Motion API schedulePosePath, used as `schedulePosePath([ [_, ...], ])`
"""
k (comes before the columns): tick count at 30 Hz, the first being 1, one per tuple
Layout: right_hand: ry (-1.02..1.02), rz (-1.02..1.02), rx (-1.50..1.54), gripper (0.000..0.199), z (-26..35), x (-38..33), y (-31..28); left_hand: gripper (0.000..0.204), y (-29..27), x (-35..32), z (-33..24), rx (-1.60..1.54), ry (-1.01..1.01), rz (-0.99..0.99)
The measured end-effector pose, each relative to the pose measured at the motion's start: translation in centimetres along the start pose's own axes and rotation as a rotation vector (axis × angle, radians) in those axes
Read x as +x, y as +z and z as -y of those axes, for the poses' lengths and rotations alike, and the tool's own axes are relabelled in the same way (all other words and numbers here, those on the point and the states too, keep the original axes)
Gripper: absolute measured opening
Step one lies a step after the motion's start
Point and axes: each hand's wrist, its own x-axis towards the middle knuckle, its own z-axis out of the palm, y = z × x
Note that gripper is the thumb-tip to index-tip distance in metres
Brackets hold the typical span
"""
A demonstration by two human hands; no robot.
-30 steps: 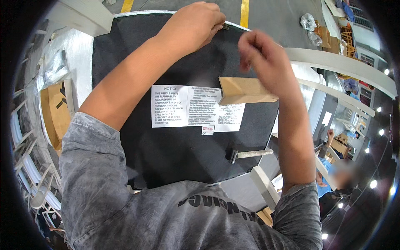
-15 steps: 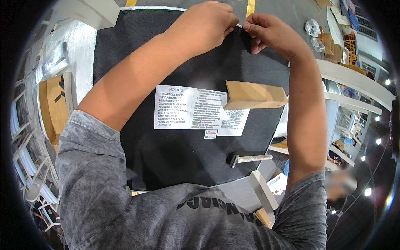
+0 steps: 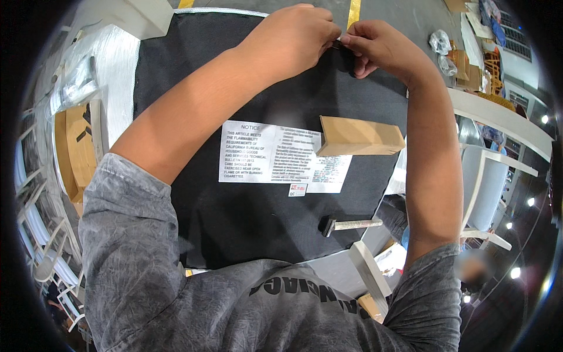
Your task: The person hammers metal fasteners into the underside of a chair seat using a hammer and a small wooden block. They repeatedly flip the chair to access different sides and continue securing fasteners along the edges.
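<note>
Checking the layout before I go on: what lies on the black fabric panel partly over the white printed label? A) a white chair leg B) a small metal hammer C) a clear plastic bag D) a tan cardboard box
D: the tan cardboard box rests on the black fabric panel with its lower edge overlapping the white printed label; the small metal hammer lies apart, nearer the person.

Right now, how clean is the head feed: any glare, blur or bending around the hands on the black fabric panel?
Head view: fisheye bends straight edges near the dark rim; the left hand and right hand look sharp on the black fabric panel; bright lamp spots flare at the right edge; the white paper label reads evenly lit, without glare.
</note>
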Motion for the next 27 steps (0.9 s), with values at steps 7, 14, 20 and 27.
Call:
schedulePosePath([
  [7,-0.016,-0.039,-0.003,0.031,-0.2,-0.1,0.6,0.010,0.1,0.0,0.0,0.037,0.007,0.006],
  [14,-0.063,-0.100,0.028,0.029,-0.8,-0.3,1.2,0.010,0.4,0.1,-0.4,0.034,-0.002,-0.014],
  [20,-0.039,-0.177,-0.064,0.028,-0.1,-0.6,1.9,0.010,0.4,0.0,-0.3,0.045,-0.009,0.001],
  [27,-0.032,-0.156,0.007,0.029,-0.5,-0.3,1.5,0.009,0.6,-0.1,-0.2,0.044,-0.008,-0.017],
])
